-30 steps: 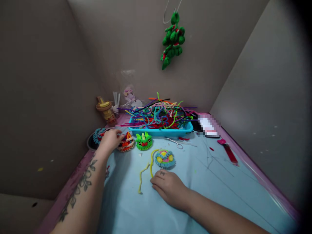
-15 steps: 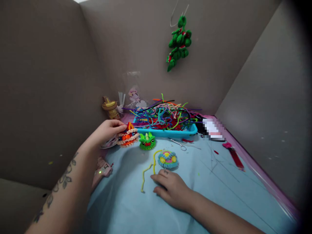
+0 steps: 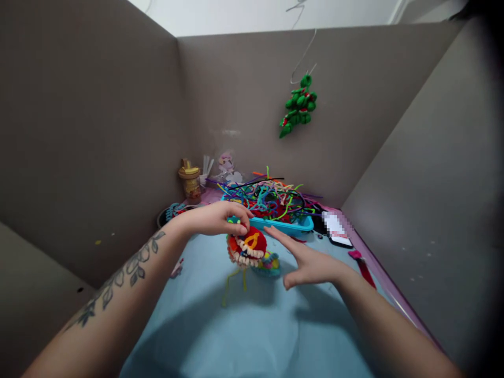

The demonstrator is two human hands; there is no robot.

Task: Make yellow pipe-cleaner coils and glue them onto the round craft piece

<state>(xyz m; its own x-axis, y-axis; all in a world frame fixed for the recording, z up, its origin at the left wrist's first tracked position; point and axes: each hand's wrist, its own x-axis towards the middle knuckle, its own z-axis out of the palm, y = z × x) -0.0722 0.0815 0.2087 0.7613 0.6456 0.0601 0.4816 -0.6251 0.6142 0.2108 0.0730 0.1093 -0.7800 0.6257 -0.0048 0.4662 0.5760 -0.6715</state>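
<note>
My left hand pinches the top of a red and orange pipe-cleaner figure with peach fringes, holding it above the table. To its right, my right hand is open, thumb and fingers spread, apart from the figure. Behind and below the held piece lies a blue, yellow and pink pipe-cleaner figure, partly covered. A bent yellow pipe cleaner rests on the blue cloth in front. Only a bit of the green figure shows behind my left hand.
A blue tray heaped with coloured pipe cleaners stands at the back. A phone and a red strip lie on the right. A lidded cup stands back left. A green ornament hangs before the grey partition.
My left hand has brought the red and orange figure rightward to the middle. My right hand has risen off the cloth by the yellow pipe cleaner and spread open. The view has tilted up.
</note>
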